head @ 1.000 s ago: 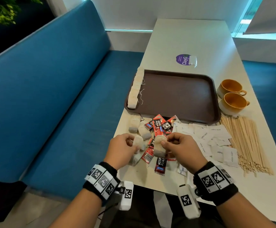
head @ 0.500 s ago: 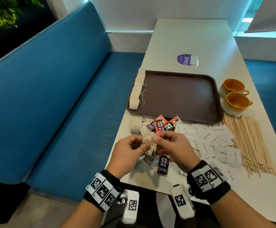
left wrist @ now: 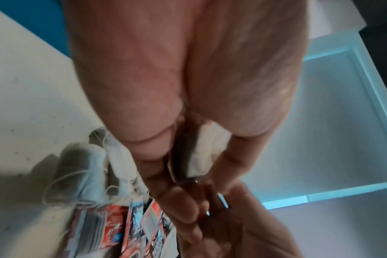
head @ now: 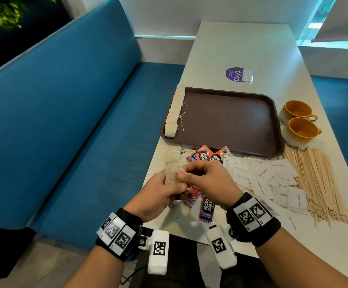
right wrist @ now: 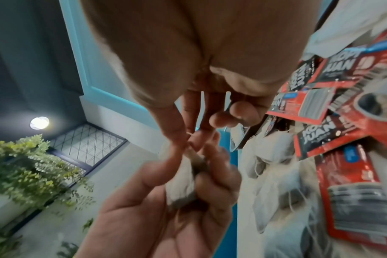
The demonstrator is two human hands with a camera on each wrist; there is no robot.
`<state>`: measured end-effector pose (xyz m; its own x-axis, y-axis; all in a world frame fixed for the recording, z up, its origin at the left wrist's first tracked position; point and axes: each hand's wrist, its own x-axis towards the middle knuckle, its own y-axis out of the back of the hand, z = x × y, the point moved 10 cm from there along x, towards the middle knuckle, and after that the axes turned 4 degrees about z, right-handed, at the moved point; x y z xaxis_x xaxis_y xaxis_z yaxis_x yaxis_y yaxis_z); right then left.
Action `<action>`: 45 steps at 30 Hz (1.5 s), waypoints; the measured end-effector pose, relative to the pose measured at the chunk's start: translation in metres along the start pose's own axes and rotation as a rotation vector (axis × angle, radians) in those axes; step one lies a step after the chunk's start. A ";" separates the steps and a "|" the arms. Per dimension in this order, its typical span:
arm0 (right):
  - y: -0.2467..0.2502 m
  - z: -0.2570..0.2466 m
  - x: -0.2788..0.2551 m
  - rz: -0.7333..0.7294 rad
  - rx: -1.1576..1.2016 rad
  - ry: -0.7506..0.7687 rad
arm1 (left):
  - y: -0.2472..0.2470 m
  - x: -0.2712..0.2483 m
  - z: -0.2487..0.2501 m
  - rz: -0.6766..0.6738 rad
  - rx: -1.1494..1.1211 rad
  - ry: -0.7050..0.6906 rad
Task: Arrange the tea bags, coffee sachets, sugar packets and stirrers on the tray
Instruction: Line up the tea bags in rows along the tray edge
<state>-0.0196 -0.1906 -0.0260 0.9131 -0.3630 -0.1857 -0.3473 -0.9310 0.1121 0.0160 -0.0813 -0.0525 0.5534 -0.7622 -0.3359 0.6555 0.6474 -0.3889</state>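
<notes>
Head camera looks forward-down over long white table (head: pixel 241 50); wrist cameras sit close behind fingers; all share held pale paper tea bag (head: pixel 172 173).

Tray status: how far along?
Done: one row of tea bags along the tray's left edge. In hand: both hands, left and right, hold a tea bag. Left: sachets, sugar packets, stirrers, still on the table.
</notes>
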 end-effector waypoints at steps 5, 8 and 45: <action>0.004 -0.003 0.009 0.049 -0.193 0.025 | 0.043 -0.008 0.002 0.238 -0.017 0.029; -0.004 0.013 0.008 -0.055 -0.454 -0.011 | 0.075 -0.020 0.000 0.383 -0.105 0.060; -0.034 0.007 0.013 -0.062 0.083 -0.162 | 0.045 -0.024 -0.020 0.170 -0.296 0.125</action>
<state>0.0023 -0.1639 -0.0389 0.8894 -0.3001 -0.3448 -0.3141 -0.9493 0.0160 0.0224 -0.0338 -0.0792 0.5628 -0.6490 -0.5119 0.3726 0.7520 -0.5438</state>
